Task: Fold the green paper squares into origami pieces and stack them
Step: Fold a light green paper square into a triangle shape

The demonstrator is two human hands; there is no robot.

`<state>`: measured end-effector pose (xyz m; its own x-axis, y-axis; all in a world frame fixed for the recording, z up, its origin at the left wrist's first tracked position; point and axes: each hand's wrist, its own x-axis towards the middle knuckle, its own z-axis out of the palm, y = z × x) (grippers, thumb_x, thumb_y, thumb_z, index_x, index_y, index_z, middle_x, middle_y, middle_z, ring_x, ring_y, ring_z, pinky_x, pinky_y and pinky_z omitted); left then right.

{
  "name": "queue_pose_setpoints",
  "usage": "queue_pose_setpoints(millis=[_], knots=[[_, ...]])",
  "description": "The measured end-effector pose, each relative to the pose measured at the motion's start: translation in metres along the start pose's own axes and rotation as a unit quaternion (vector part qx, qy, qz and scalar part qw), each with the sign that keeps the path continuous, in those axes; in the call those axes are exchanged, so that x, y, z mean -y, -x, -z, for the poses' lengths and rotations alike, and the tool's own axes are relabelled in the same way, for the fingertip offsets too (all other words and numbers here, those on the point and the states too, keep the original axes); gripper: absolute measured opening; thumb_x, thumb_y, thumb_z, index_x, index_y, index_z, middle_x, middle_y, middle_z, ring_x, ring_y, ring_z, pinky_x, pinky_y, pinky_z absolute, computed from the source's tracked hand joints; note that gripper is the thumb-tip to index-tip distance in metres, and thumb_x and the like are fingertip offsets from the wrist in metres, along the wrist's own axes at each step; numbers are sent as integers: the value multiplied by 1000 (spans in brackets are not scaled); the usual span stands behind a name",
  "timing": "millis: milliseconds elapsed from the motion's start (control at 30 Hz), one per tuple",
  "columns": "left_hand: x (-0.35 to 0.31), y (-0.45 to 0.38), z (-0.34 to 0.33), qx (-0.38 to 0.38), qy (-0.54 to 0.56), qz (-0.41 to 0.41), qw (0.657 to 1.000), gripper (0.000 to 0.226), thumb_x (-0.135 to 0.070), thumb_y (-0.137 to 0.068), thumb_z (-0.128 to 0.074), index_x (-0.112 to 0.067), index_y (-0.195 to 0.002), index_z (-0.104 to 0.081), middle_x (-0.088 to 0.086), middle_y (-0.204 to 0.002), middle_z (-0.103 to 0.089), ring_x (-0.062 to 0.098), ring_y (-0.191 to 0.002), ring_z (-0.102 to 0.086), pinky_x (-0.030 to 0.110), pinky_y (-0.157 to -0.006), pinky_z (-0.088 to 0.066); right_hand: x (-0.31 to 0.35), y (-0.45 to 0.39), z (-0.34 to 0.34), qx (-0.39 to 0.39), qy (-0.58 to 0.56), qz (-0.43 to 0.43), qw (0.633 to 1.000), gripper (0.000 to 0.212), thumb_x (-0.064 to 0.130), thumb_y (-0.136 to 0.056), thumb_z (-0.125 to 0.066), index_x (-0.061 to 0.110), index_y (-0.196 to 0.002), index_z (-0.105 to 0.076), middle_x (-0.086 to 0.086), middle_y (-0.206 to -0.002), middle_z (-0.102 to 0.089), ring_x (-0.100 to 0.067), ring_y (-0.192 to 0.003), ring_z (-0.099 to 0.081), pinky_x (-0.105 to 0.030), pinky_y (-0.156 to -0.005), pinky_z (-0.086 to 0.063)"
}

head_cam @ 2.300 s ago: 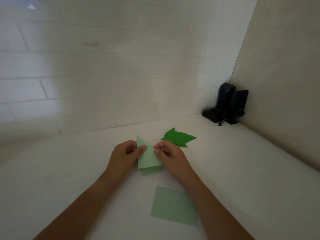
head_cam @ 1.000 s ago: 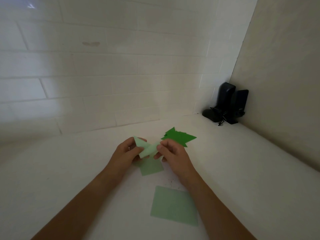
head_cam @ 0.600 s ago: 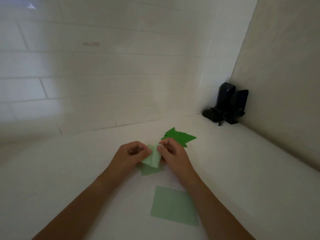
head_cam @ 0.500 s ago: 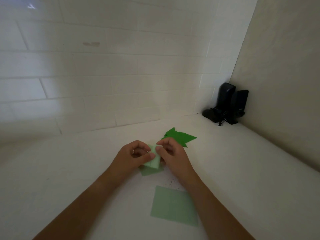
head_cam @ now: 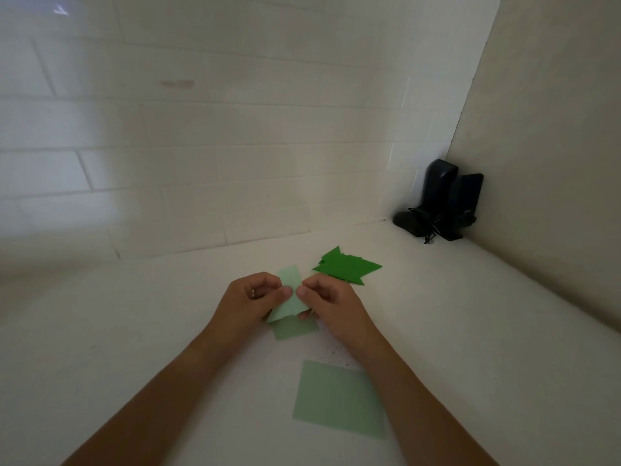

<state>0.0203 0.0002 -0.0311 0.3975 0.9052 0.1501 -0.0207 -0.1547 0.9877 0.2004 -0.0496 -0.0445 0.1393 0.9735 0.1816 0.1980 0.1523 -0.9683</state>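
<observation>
1. The left hand (head_cam: 250, 299) and the right hand (head_cam: 331, 302) met over a white counter (head_cam: 134, 331), both with fingers curled, pinching one pale green folded paper (head_cam: 291, 297) between them.
2. The left thumb and fingers pinched the paper's left edge; the right thumb and fingers pinched its right edge, so the thumb tips nearly touched across the sheet.
3. Above the grip, a narrow rectangular flap of the held paper stood up past the knuckles; below the grip, its wider part spread out to a slanted lower edge.
4. Directly beneath the held piece, just toward the person from the grip, another pale green sheet (head_cam: 294, 329) lay flat on the counter, partly hidden by the hands.
5. Farther toward the person and slightly right of the grip, well apart from it, a flat pale green square (head_cam: 339, 398) lay beside the right forearm.
6. Beyond the right hand, just past its knuckles, a pile of dark green folded pieces (head_cam: 349, 268) rested on the counter.
7. Far beyond and right of the grip, two dark speakers (head_cam: 447, 200) stood in the wall corner.
</observation>
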Motion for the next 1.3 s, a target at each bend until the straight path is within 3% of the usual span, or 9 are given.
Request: queue_pose_setpoints(millis=[167, 400, 500, 600, 700, 867, 1133, 1300], knots=[[-2, 1, -2, 7, -4, 9, 1000, 26, -12, -91, -76, -20, -67, -71, -7, -56, -52, 8, -56, -43, 19, -54, -36, -4, -1, 0, 6, 1, 2, 1000, 11, 24, -98, -71, 17, -91, -72, -3, -89, -77, -20, -75, -72, -53, -84, -59], [1, 1, 0, 9, -37, -1, 999, 25, -16, -93, -75, -17, -68, -71, -6, -56, -55, 10, -56, -44, 20, -54, -37, -2, 0, 1, -1, 17, -3, 1000, 13, 25, -98, -71, 17, -87, -71, -5, -81, -74, -16, -64, -66, -37, -71, -54], [4, 0, -2, 14, -44, 2, 999, 16, -16, -93, -75, -13, -78, -75, -1, -62, -64, 9, -61, -55, 18, -60, -49, -2, 0, 1, -18, 12, -9, 1000, 16, 24, -99, -70, 10, -91, -71, -2, -78, -73, -14, -63, -65, -33, -70, -52], [8, -1, -3, 19, -4, 24, 1000, 9, -10, -90, -77, -5, -83, -75, 9, -70, -69, 16, -68, -64, 26, -66, -61, -1, 0, 1, -45, -9, -17, 999, 13, 23, -99, -71, 11, -92, -71, -1, -80, -75, -16, -64, -67, -35, -72, -55], [9, -1, -1, 12, -12, 28, 999, 4, -8, -88, -79, -7, -85, -76, 12, -73, -72, 20, -64, -69, 22, -59, -57, -2, -1, 1, -43, -9, -20, 999, 14, 25, -98, -72, 11, -98, -71, -8, -91, -78, -19, -67, -70, -41, -77, -58], [6, 0, -1, 9, -10, 37, 999, 5, -4, -86, -81, -6, -87, -76, 8, -69, -72, 17, -59, -70, 19, -55, -54, -3, -1, 0, -25, 13, -14, 1000, 12, 25, -96, -74, 16, -90, -69, -9, -86, -78, -18, -66, -70, -49, -78, -59], [5, 1, -1, 21, -10, 43, 999, 7, -5, -83, -83, -9, -83, -78, 7, -68, -69, 14, -64, -65, 26, -64, -61, -4, -1, 0, -35, 16, -19, 999, 18, 25, -95, -76, 8, -93, -69, -11, -83, -77, -15, -61, -67, -36, -68, -55], [1, 2, 0, 29, -52, 25, 998, 10, -11, -85, -83, -18, -79, -79, 5, -65, -69, 20, -60, -68, 24, -59, -54, -2, 0, 0, -28, 31, -12, 999, 18, 26, -95, -76, 9, -95, -69, -8, -83, -77, -14, -62, -68, -32, -67, -54]])
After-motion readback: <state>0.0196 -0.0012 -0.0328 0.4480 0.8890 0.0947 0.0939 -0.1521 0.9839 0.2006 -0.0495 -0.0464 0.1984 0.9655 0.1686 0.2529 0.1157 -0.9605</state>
